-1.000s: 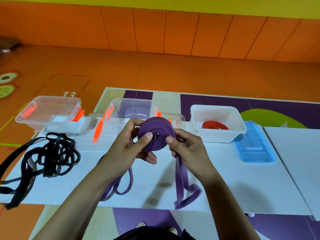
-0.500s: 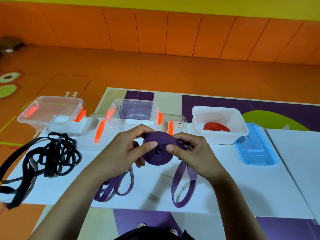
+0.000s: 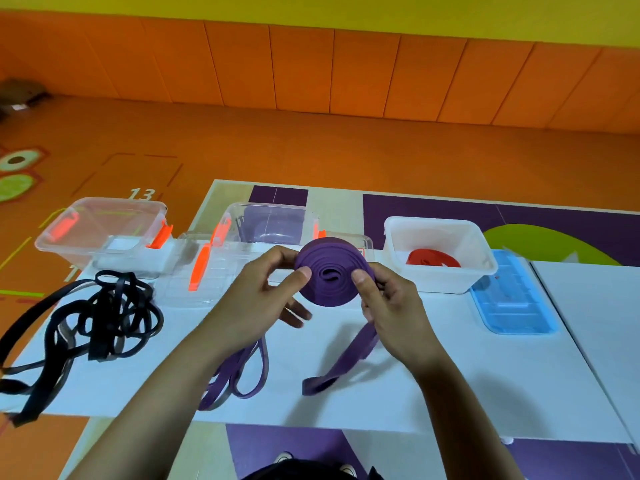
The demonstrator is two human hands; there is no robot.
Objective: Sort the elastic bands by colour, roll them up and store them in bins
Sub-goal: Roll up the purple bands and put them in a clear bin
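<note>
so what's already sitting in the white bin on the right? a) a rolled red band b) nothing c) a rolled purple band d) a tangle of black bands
a: a rolled red band lies inside the white bin; the purple roll is held by both hands, and the black bands lie loose on the table.

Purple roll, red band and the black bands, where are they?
purple roll [image 3: 331,276], head view, on the coil's face.
red band [image 3: 433,259], head view, on its top.
black bands [image 3: 114,315], head view, on the tangle's middle.
</note>
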